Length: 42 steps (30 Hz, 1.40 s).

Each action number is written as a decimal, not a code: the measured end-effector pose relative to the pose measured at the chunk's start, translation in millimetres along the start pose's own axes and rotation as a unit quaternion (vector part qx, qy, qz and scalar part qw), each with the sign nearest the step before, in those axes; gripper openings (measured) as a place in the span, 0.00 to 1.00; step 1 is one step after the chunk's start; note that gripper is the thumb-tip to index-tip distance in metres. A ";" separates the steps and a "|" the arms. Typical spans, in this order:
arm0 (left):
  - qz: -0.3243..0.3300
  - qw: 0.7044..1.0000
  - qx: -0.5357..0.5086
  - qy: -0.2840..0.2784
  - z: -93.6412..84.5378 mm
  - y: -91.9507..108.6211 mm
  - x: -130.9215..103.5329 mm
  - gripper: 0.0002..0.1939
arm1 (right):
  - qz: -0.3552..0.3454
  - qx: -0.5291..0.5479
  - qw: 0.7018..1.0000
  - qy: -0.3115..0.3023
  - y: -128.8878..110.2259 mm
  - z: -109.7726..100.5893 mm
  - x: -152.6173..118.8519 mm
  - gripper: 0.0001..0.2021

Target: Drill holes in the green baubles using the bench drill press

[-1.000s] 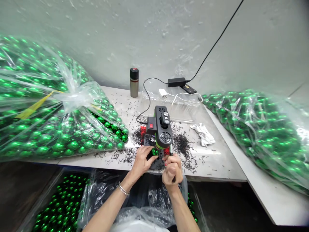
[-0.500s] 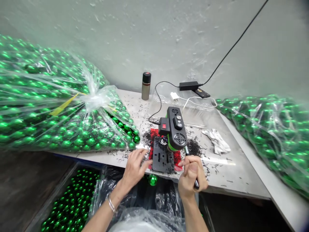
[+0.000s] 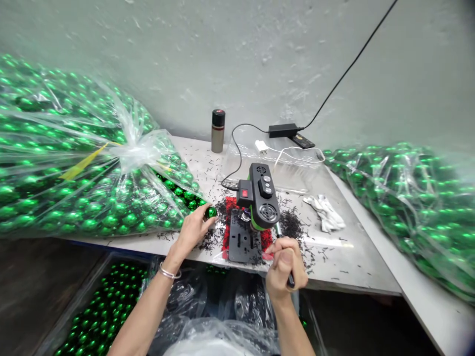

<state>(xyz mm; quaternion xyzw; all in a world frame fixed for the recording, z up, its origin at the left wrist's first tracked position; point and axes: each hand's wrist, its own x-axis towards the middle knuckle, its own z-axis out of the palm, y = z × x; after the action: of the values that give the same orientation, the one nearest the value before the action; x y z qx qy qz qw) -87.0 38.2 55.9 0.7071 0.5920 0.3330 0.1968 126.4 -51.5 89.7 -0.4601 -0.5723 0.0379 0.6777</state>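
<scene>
Pinched between thumb and fingers of my left hand (image 3: 192, 229) is a ball (image 3: 211, 212), just left of the machine (image 3: 262, 198); it is round, and I cannot tell which way it points. My right hand (image 3: 288, 269) is closed around the lever (image 3: 279, 230), whose long axis runs from the machine toward me, angled rightward. Containers: tied bag (image 3: 135, 152) left of the machine, second bag (image 3: 389, 167) right, bin (image 3: 78, 296) below left; all hold green balls.
</scene>
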 end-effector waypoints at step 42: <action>0.300 0.945 -0.036 0.125 32.0 20.5 -76.3 0.14 | -0.042 0.024 0.999 -0.017 5.0 1.4 -1.6 0.14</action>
<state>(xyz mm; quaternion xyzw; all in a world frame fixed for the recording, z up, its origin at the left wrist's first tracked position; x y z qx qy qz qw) -55.9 -36.5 29.2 0.7973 0.3600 0.4831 0.0376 127.1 -48.8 85.0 -0.4182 -0.6018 0.0311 0.6797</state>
